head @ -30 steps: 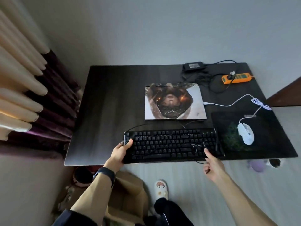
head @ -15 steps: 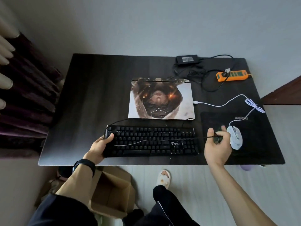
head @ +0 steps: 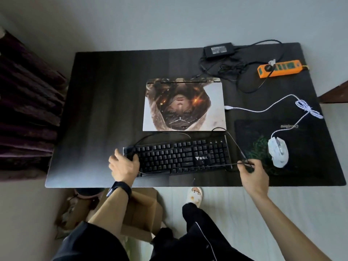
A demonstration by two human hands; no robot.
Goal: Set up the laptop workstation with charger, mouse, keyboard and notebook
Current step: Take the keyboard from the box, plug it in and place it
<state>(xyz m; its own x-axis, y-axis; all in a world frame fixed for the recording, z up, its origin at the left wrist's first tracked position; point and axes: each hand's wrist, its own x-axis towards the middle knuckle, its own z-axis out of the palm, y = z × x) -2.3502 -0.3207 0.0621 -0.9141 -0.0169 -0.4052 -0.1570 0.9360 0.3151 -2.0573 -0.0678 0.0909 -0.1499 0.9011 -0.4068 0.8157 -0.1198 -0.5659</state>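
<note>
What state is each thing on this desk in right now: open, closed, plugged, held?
Laptop: lid closed, flat on table.
Keyboard: on table, left hand grips its left end.
Keyboard cable: loose, pinched by right hand.
Mouse: resting on mouse pad, untouched.
Power strip: one black plug in it.
Cardboard box: open.

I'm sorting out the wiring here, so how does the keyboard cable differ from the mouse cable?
The keyboard cable is black; the mouse cable is white. The right hand pinches the keyboard cable, which drapes across the keyboard, while the mouse cable lies untouched on the table, partly bundled. Both are thin and loosely routed.
</note>
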